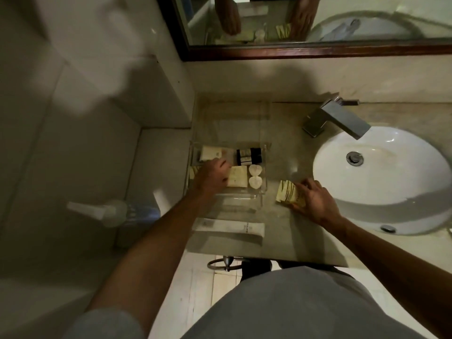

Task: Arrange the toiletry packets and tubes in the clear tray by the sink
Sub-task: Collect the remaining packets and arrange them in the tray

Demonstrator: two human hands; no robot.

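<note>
The clear tray [265,167] sits on the counter left of the sink. Inside lie a cream tube [210,152], dark small bottles [249,156], a cream packet [236,176], two white round pieces [255,176] and a striped packet [193,172] at the left edge. My left hand [212,177] reaches into the tray, fingers curled on the cream packet's left side. My right hand [314,200] grips a stack of striped yellow packets [286,193] on the counter right of the tray. Two long white tubes [230,230] lie near the front edge.
The white sink basin [391,192] and metal tap [337,117] are to the right. A framed mirror [318,48] hangs behind. A white bottle [102,212] stands on the ledge to the left. A towel ring [220,264] hangs below the counter edge.
</note>
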